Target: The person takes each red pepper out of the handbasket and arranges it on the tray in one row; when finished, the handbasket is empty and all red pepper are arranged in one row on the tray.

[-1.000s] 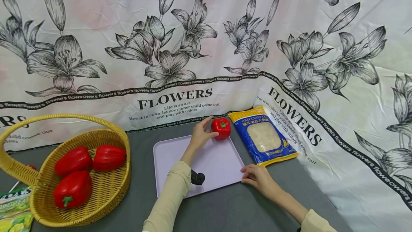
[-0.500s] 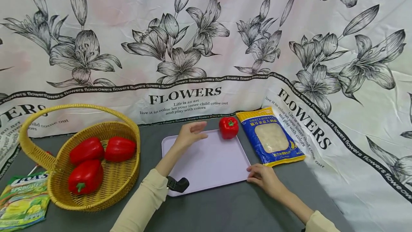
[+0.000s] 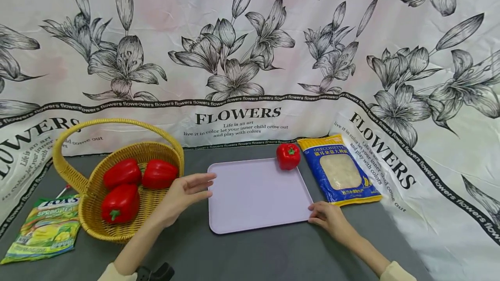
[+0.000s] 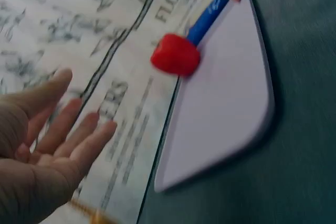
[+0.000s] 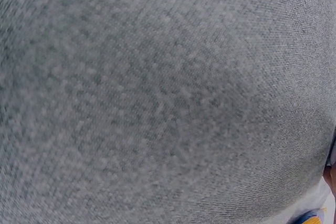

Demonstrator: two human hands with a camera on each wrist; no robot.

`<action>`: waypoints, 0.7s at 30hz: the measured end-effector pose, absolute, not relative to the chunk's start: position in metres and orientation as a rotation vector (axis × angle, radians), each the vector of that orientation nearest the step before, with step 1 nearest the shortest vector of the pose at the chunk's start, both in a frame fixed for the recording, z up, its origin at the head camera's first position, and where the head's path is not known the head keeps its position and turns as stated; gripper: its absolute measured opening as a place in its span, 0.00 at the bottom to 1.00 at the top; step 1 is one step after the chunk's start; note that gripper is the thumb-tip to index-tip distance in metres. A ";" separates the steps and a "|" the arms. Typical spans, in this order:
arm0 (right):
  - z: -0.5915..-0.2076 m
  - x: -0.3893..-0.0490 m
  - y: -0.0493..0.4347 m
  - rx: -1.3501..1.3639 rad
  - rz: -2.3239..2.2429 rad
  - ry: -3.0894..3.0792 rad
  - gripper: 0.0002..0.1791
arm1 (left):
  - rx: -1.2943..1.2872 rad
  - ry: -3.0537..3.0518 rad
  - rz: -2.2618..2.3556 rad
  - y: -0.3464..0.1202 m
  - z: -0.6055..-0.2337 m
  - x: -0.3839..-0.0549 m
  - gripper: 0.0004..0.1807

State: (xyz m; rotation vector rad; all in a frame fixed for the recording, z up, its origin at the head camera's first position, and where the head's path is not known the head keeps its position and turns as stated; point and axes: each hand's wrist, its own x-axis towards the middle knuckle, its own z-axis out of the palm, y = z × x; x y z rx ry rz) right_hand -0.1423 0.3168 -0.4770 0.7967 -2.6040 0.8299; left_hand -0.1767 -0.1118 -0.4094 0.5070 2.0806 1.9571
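Note:
My left hand is between the basket and the lilac tray, fingers spread and nothing in them. In the left wrist view the palm and fingers of that left hand are apart from the tray. A red bell pepper with a green stem sits at the tray's far right corner. My right hand holds the tray's near right corner between fingers and thumb. Several red items lie in the yellow wicker basket, among them a bell pepper. The right wrist view shows mostly grey cloth.
A blue and yellow pasta bag lies right of the tray. Left of the basket is a green candy bag, with a small white stick behind it. The basket's tall handle arches up. A flower-printed curtain borders the grey table.
My left hand has drawn away from the bell pepper at the tray's far corner and moved left toward the basket. The right hand stays at the tray's corner. The head view has shifted left.

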 end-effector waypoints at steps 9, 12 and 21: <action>-0.478 -0.141 0.314 0.790 0.793 -2.584 0.13 | 0.470 2.240 1.911 -0.214 -0.416 -0.134 0.25; -0.478 -0.139 0.314 0.794 0.802 -2.586 0.13 | 0.525 2.298 1.870 -0.242 -0.413 -0.127 0.25; -0.479 -0.143 0.315 0.780 0.783 -2.593 0.14 | 0.669 2.494 1.713 -0.294 -0.421 -0.135 0.24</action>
